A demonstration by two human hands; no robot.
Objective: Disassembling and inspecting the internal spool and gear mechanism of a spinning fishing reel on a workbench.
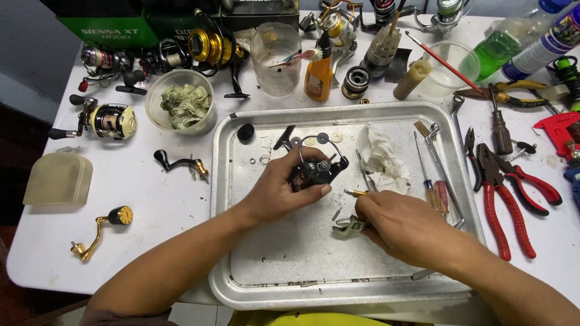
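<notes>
Mid-strip on a spinning-reel rotor: your left hand [281, 192] is closed around the black rotor and bail assembly [317, 170], holding it just above the metal tray [290, 265], near the tray's middle. Your right hand [402, 228] has fingers pressed together, pinching a small brass-tipped tool [355, 193] that points toward the assembly; a small adjustable wrench [345, 226] lies on the tray under that hand, touching it or nearly so, hard to tell from this angle. Judged step: working a small fastener on the rotor, parts already off. Next move calls for a steady left grip and the tip seated square before you turn. Counts: one tray, one crumpled tissue [383, 160], about six loose washers and rings at the tray's top, one black knob [245, 132]; two red-handled pliers [513, 199] right of the tray; two loose crank handles [181, 163] on the white table [151, 199] to the left, one complete baitcasting reel [109, 121].
</notes>
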